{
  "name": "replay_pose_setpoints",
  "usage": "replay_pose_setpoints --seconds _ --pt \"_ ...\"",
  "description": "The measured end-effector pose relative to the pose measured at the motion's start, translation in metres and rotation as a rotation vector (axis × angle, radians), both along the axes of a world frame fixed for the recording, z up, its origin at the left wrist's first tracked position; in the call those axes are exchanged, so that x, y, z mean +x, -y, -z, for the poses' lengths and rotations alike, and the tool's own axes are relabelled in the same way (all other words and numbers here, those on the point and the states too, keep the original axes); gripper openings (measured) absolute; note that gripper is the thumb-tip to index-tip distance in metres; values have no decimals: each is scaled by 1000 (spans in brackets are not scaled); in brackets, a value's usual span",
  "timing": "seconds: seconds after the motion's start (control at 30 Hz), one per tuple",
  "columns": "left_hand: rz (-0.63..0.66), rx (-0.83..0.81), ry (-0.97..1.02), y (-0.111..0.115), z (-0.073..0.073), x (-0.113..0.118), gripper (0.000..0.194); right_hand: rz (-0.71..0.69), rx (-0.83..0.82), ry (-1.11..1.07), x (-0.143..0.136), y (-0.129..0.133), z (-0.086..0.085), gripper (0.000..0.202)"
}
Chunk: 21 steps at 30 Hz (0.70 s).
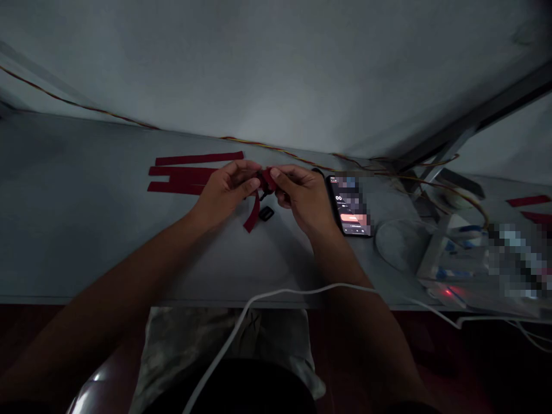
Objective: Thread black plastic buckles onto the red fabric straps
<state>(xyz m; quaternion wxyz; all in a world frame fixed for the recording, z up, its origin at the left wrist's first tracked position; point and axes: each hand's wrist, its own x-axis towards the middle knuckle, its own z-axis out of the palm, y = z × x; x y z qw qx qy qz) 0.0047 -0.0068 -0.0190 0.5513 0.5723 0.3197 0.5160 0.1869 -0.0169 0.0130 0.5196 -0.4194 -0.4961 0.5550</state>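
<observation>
Between my two hands is a red fabric strap, pinched close to a small black fitting whose shape I cannot make out. My left hand has thumb and fingers closed on the strap's left side, and a short tail hangs down below it. My right hand pinches the folded red part on the other side, thumb on top. Just under the hands, a small black slotted buckle lies on the grey table. Beside my left hand lie flat red strips, some partly covered by that hand.
Right of my right hand lies a lit phone. Farther right are a clear plastic box with a red light and more red strips. A white cable crosses the table's front edge; twisted wires run along the wall.
</observation>
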Motion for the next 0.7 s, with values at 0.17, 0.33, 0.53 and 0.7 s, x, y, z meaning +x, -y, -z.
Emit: replay_pose_setpoints --seconds 0.17,0.33,0.53,0.7 --pt "-18 17 7 6 -7 2 49 -34 -88 -6 -2 2 0 35" --pt "-11 108 -92 8 -13 -1 44 -56 -142 -108 -1 2 -3 40" --pt "-223 185 -323 13 -12 -5 32 -48 -158 -181 0 3 -6 38" --pt "-290 308 -482 17 -11 -5 38 56 -136 -136 -12 8 -1 34"
